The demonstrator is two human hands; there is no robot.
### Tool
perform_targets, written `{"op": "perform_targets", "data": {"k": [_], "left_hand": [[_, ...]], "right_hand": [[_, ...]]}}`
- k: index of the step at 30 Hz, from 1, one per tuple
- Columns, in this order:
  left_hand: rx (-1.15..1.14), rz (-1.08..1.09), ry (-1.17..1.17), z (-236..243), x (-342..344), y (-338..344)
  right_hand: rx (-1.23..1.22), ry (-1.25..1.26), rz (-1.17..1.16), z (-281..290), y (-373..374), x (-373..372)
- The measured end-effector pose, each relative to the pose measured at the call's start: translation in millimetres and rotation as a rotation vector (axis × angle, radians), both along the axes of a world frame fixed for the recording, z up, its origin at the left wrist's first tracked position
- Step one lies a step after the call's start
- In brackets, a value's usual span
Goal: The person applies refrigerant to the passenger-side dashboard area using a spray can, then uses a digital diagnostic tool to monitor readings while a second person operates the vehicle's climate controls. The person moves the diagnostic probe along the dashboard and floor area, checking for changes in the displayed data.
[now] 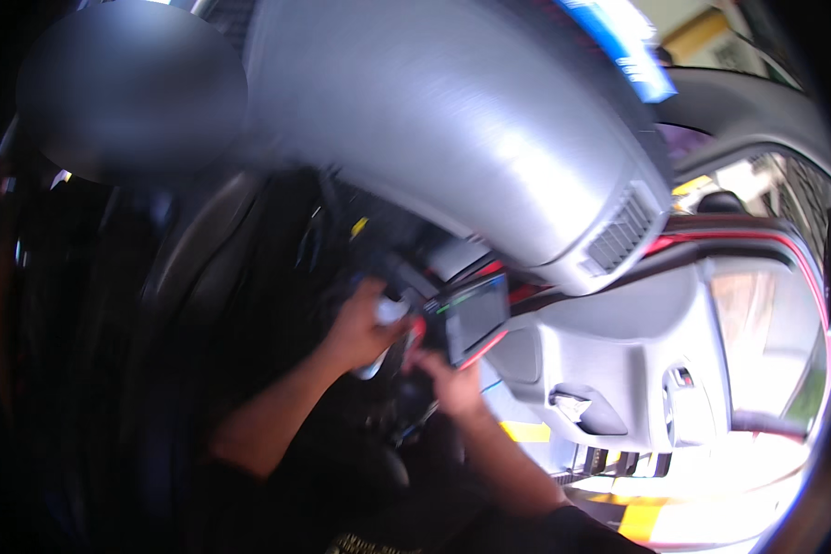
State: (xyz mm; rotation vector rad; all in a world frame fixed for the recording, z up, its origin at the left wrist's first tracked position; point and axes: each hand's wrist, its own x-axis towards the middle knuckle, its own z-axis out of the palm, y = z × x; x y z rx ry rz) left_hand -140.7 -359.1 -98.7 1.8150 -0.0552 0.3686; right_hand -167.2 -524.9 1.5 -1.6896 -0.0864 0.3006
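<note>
Both hands grip a small screened device (475,316) under the grey dashboard (489,138), left hand (360,323) closed on its side, right hand (452,383) clamped beneath; I judge its trailing wires could snag and tug it loose.

Blur: the whole frame is smeared; the grey dashboard (471,120) shows no fine detail.
Hidden: right hand (454,383) fingers behind the handheld screen device (475,317).
Dark: left of frame unreadable.
Left hand (360,323): grip indistinct.
</note>
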Motion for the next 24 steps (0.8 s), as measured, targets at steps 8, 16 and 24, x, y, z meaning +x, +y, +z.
{"op": "perform_targets", "data": {"k": [8,16,24], "left_hand": [[-0.448,-0.387,0.218,-1.5,8.2,21.4],[-0.568,-0.414,0.197,-11.1,6.6,33.7],[-0.382,-0.383,0.167,5.2,7.6,20.3]], "right_hand": [[0.103,-0.031,0.068,-10.0,-21.1,4.6],[0.148,0.030,0.075,-6.6,-5.1,4.7],[0.089,-0.016,0.022,-8.0,-16.8,2.1]]}}
